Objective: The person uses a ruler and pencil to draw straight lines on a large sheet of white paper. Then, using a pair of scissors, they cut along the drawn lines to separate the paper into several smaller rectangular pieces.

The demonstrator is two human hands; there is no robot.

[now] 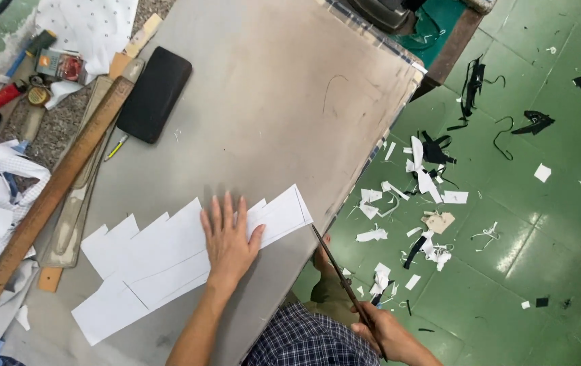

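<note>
While left hand [228,238] pins paper [161,261]; scissors [344,285].

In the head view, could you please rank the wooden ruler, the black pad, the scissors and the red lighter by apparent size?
1. Wooden ruler, longest by far.
2. Scissors in the right hand, and black pad: unsure, since the scissors look longer but thin and the pad broader.
3. Red lighter, smallest.

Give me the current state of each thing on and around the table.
left hand: flat, fingers spread, pressing the white paper pieces
white paper pieces: lying flat, overlapping, pencil lines visible
right hand: closed on the scissors' handles
scissors: blades together, tip at the paper's edge
wooden ruler: lying flat, untouched
scraps: scattered on the green floor
</note>
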